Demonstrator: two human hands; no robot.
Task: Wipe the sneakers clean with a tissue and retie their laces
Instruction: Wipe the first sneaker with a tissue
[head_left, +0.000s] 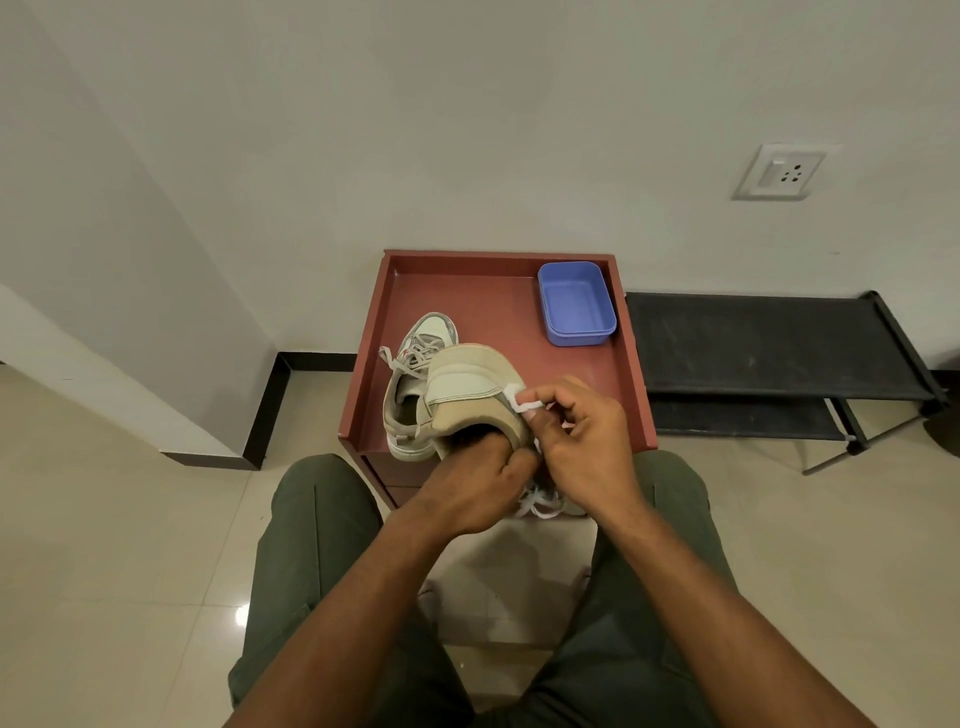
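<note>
A beige sneaker (470, 395) is held up over the near edge of the red-brown tray table (488, 306), its heel turned toward me. My left hand (470, 491) grips it with fingers inside the opening. My right hand (582, 441) pinches a white lace (519, 399) beside the shoe's right side. More white lace (540, 504) hangs below my hands. The second sneaker (415, 374) lies on the tray to the left, partly hidden by the held shoe, its grey laces loose. No tissue is visible.
A blue plastic box (575, 304) sits in the tray's far right corner. A black low rack (769, 353) stands to the right against the wall. A wall socket (779, 171) is above it. My knees in green trousers flank the table over a tiled floor.
</note>
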